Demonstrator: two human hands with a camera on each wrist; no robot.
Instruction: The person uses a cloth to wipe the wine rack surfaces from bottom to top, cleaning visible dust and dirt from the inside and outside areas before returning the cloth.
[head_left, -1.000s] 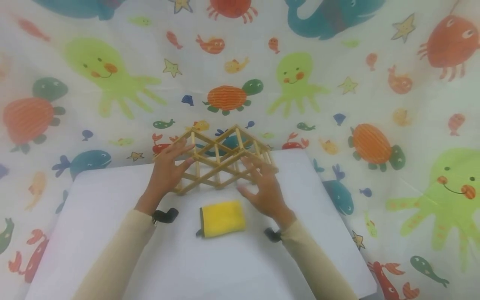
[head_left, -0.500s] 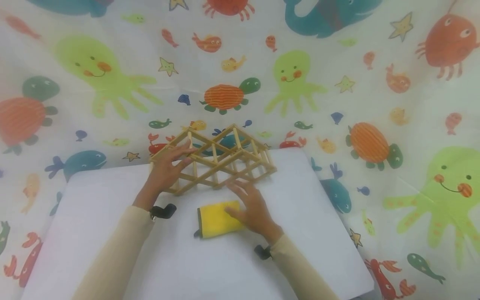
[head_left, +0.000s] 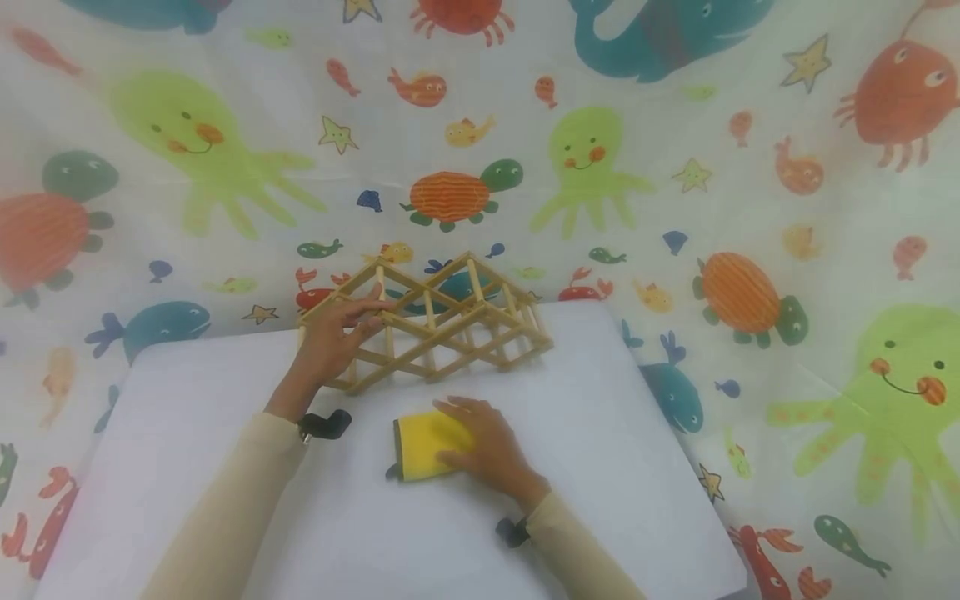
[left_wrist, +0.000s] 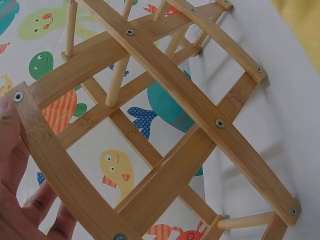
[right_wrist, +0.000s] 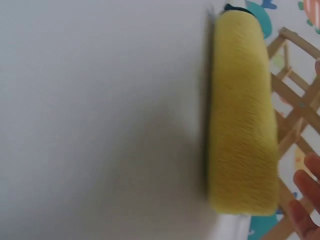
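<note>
A folding bamboo lattice rack (head_left: 420, 349) stands at the back of the table. My left hand (head_left: 333, 333) grips its left end; in the left wrist view the fingers (left_wrist: 15, 200) lie behind a slat (left_wrist: 75, 187), with one fingertip by the screwed corner. Nearer the front lies a folded yellow plush cloth (head_left: 420, 446) with a dark trim along its left side. Over the cloth's right part reaches my right hand (head_left: 487, 446), thumb and fingers spread. The right wrist view has the cloth (right_wrist: 242, 120) side-on, with the fingers (right_wrist: 302, 180) to its right, apart from it.
The white table (head_left: 622, 467) extends around both things. Close behind the rack hangs a curtain (head_left: 525, 50) printed with sea animals. A small black device (head_left: 326, 423) is strapped at the left wrist, another black device (head_left: 512, 532) at the right.
My right hand has left the rack's right side and come down toward the front, over the yellow cloth. My left hand stays on the rack's left end.
</note>
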